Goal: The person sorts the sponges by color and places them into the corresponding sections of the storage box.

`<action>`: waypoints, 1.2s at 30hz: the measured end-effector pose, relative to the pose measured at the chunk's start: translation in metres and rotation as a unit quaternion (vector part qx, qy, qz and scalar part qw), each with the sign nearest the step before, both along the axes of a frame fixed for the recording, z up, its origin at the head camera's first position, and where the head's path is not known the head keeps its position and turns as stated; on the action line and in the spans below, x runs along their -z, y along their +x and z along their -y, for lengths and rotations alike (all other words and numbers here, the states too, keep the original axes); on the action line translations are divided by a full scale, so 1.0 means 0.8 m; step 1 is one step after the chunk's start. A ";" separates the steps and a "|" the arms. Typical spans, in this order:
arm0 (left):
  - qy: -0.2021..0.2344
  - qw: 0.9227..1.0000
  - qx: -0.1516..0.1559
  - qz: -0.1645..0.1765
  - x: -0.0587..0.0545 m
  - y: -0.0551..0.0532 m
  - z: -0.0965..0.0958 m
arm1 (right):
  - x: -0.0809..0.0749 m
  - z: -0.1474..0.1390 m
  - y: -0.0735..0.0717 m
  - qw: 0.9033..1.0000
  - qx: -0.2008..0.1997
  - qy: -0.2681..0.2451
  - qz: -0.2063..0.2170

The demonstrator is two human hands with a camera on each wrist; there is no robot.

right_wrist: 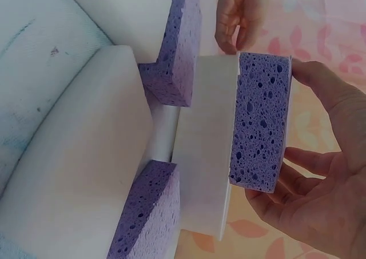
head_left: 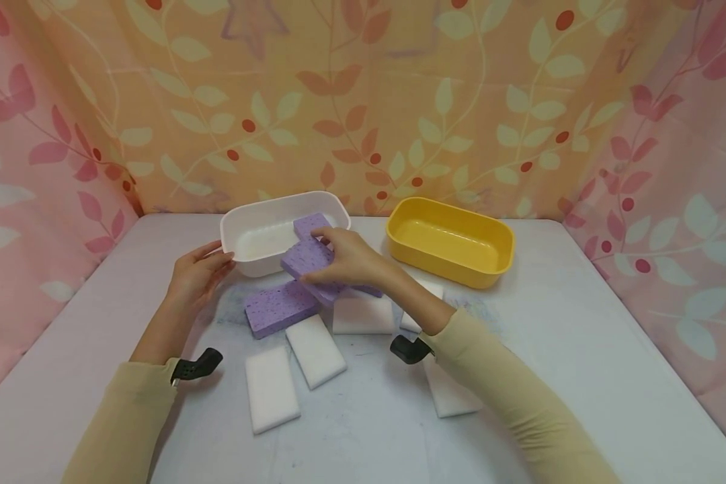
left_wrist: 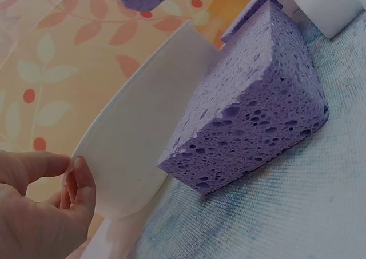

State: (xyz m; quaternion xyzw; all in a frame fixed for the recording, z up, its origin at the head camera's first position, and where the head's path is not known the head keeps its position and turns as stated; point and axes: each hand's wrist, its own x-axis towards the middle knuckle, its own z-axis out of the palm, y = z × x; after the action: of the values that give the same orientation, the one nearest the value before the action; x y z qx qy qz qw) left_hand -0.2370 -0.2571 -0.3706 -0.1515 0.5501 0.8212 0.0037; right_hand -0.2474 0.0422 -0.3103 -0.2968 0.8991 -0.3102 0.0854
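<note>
My left hand pinches the left end of a white plastic tub by its rim, thumb and fingertips on the wall in the left wrist view. My right hand holds a purple sponge by its edges between thumb and fingers, over the tub's near right side. Inside the tub shows another purple sponge, partly behind the held one. A further purple sponge lies on the table in front of the tub. Under my right wrist, a purple sponge is mostly hidden.
A yellow tub stands at the back right. Several white sponges lie about the table, among them one at the front left, one beside it and one partly under the right sleeve. Patterned curtains enclose the table's back and sides.
</note>
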 end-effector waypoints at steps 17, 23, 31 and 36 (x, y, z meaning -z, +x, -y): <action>0.010 1.000 0.006 0.002 -0.001 0.002 -0.001 | 0.005 0.026 -0.026 0.999 0.041 -0.013 -0.008; 0.014 1.000 0.003 0.002 0.000 0.001 -0.001 | 0.003 0.039 -0.034 0.999 0.046 -0.011 -0.002; 0.015 1.000 0.009 0.003 0.000 -0.001 0.001 | 0.011 0.060 -0.057 0.998 0.050 -0.004 -0.039; 0.023 1.000 0.008 -0.002 0.001 -0.001 0.003 | -0.002 0.073 -0.053 0.997 0.051 0.002 -0.051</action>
State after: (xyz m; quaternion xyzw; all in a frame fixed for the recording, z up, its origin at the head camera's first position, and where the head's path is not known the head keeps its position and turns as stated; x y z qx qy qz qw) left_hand -0.2379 -0.2593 -0.3712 -0.1447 0.5321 0.8341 0.0127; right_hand -0.2896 -0.0163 -0.3085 -0.2655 0.9169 -0.2971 0.0237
